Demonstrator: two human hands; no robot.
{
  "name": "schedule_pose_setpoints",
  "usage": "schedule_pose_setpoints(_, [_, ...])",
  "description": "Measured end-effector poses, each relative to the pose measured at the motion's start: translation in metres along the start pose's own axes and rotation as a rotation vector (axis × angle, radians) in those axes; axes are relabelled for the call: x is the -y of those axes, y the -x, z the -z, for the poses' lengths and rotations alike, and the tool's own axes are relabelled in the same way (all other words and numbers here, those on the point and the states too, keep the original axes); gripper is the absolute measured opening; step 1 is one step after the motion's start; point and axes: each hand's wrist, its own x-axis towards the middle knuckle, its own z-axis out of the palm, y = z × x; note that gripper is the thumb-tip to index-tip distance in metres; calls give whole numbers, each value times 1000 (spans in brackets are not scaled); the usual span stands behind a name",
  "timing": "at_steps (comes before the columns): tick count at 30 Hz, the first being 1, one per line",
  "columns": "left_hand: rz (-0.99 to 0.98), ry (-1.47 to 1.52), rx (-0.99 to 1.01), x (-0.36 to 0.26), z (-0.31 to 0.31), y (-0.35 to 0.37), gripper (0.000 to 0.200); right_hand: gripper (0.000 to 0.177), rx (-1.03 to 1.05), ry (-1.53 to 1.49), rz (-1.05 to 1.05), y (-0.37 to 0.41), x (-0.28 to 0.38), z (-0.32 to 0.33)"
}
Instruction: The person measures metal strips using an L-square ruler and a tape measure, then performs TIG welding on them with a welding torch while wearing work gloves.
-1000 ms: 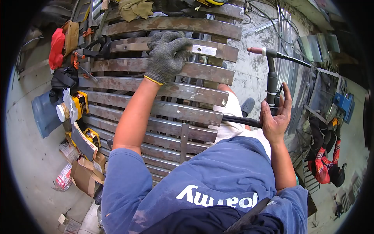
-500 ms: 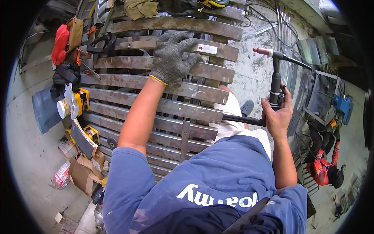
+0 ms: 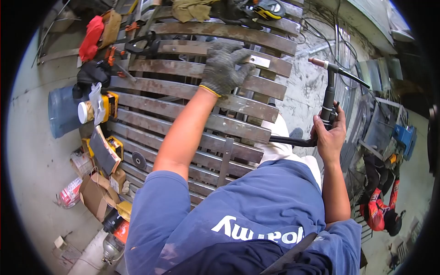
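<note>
My left hand (image 3: 224,68), in a dark grey knit glove with a yellow cuff edge, lies across the metal slats (image 3: 183,106) of the bench. Its fingers are spread and flat, the nearest ones just left of a small bright metal plate (image 3: 259,61) with a hole in it. My bare right hand (image 3: 331,135) is closed round the handle of a TIG welding torch (image 3: 328,94). The torch stands upright beside the bench, its pinkish nozzle pointing left and its black back cap to the right. A black cable sleeve (image 3: 293,141) runs left from below my hand.
A tape measure (image 3: 269,9) and a tan cloth (image 3: 191,10) lie at the bench's far end. Along the left are clamps (image 3: 110,56), a blue water jug (image 3: 62,112), a grinding disc (image 3: 139,160) and a cardboard box (image 3: 97,195). Another person (image 3: 379,206) crouches at right.
The view has turned slightly, so the bench and the things at left appear further right. My left hand stays on the slats, and the torch is still in my right hand.
</note>
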Motion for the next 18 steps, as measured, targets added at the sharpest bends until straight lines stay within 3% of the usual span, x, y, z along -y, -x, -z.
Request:
schedule_pose_setpoints(10, [95, -24, -3, -9, 6, -12, 33, 70, 193, 5, 86, -7, 20, -26])
schedule_pose_setpoints(15, [136, -38, 2, -3, 3, -15, 36, 65, 79, 138, 70, -16, 11, -31])
schedule_pose_setpoints(18, [89, 69, 135, 8, 3, -19, 40, 63, -8, 104, 57, -25, 6, -32])
